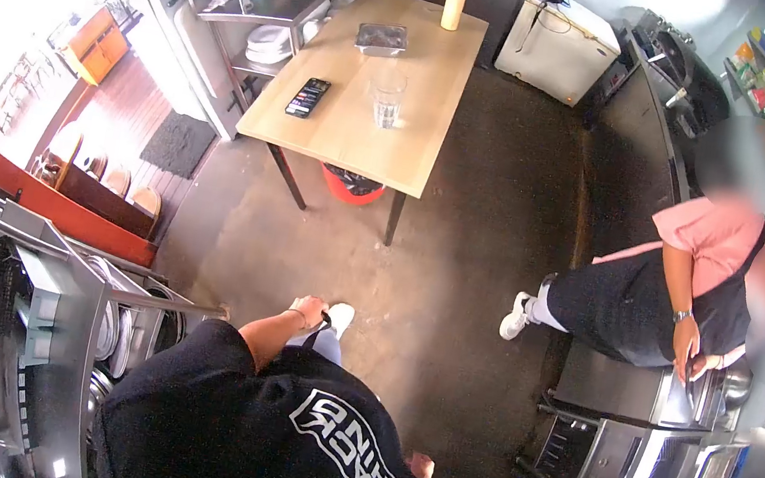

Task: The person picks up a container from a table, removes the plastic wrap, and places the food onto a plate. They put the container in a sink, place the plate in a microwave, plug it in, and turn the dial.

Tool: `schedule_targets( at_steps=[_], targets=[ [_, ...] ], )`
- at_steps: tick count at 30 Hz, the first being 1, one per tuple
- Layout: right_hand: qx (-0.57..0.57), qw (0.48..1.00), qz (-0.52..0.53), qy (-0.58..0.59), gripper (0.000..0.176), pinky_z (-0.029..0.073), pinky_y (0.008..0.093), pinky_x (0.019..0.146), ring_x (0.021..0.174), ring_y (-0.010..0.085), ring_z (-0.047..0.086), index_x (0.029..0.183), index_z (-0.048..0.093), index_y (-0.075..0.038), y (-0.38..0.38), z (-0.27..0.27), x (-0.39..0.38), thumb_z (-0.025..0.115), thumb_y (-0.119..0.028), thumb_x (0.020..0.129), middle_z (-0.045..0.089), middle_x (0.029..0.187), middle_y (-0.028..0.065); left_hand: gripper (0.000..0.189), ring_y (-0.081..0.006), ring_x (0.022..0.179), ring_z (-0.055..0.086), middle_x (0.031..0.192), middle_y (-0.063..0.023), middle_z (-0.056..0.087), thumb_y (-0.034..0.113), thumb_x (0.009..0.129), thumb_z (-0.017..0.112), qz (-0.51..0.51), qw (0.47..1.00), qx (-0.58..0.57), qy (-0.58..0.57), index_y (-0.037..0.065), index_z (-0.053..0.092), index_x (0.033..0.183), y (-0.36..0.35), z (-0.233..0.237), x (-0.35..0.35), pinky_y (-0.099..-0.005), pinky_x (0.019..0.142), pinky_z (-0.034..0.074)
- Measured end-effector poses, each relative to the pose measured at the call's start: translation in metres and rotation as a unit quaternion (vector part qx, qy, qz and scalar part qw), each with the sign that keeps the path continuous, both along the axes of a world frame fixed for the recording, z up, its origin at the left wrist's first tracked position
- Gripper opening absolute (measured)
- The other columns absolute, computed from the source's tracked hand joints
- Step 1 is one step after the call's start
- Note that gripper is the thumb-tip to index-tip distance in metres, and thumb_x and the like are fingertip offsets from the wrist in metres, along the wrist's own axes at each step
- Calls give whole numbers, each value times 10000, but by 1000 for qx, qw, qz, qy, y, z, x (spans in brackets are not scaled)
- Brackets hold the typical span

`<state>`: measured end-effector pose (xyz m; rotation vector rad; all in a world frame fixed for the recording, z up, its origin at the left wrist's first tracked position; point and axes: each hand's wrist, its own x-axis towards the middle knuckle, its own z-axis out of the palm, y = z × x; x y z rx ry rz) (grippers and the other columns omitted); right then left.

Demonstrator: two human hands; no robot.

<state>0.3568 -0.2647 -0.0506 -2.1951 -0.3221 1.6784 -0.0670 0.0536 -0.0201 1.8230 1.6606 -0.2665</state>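
My left hand point(308, 313) is in front of my body at the lower centre, its fingers closed on a small black item that I cannot make out. A thin band circles that wrist. Below my left hand, a white shoe point(342, 319) shows on the floor. My right hand point(421, 465) is low beside my black shirt point(208, 411), mostly hidden by it, and its fingers cannot be made out. Neither hand touches the wooden table point(424, 127), which stands farther ahead.
On the table are a phone point(308, 97), glass point(387, 104), metal tray point(381, 38) and bottle point(454, 6). A red bin point(350, 191) sits beneath. Metal racks point(64, 320) line the left. Two people point(696, 256) stand at the right counter. A white chest freezer point(558, 46) is behind.
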Motion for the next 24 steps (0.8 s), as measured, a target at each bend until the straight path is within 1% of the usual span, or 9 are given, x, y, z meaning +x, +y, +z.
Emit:
schedule_targets(
  at_steps=[1,8,10,13,16,17,20,22,24],
  targets=[
    [-30,997,-62,37,93,472,332,401,499,207,592,844,566,-76,11,-4,-2,488,-124,838,584,665,70,220,-284,983,574,959,-71,642,277,745,544,10,1000,-7,-19,222,663,923,9,-1,-7,-439,793,465],
    [10,996,-83,16,117,469,342,385,457,226,570,801,560,-65,110,-22,-54,482,-142,844,582,637,93,235,-308,899,602,925,-80,651,307,752,536,18,999,-28,-10,219,670,923,91,5,-54,-417,762,485],
    [-54,998,-6,-28,138,472,333,377,443,221,566,812,568,-46,143,-30,-66,496,-158,846,592,633,96,230,-300,894,605,920,-77,652,300,752,539,21,999,-44,-18,225,674,921,109,-7,-69,-409,753,490],
    [-13,1000,11,-6,232,469,330,397,467,211,569,787,605,-58,155,-53,-69,447,-213,855,600,636,92,221,-281,882,611,911,-70,656,282,750,543,33,997,-56,-28,238,680,919,132,-9,-80,-396,746,497],
    [8,995,-94,-15,234,480,335,411,479,209,586,765,609,-42,172,-29,-84,469,-216,835,603,616,94,216,-259,872,618,914,-53,659,256,746,544,35,996,-67,-41,254,685,910,154,-23,-90,-385,758,500],
    [-62,993,39,-95,238,482,333,433,494,206,587,743,604,-37,185,-10,-89,476,-221,822,601,628,100,216,-262,877,617,921,-49,658,256,746,542,25,997,-62,-43,255,685,909,161,-30,-91,-382,763,500],
    [-93,990,48,-93,297,485,337,413,487,211,593,856,628,-43,184,2,-91,523,-321,851,645,728,107,221,-266,903,610,948,-42,654,249,746,534,7,997,-64,-32,253,682,911,175,-41,-87,-382,768,500],
    [-131,988,26,-81,320,499,345,444,541,231,620,862,631,-37,167,-17,-85,515,-335,851,647,739,111,225,-275,912,607,954,-51,652,244,743,532,-18,998,-45,-46,241,680,912,183,-45,-83,-386,771,499],
    [-54,989,-112,79,323,503,363,460,586,243,634,849,618,-25,140,-48,-69,507,-328,857,644,746,118,226,-280,911,607,951,-55,652,240,742,531,-20,998,-48,-46,236,680,911,192,-46,-76,-389,774,498]
  ],
)
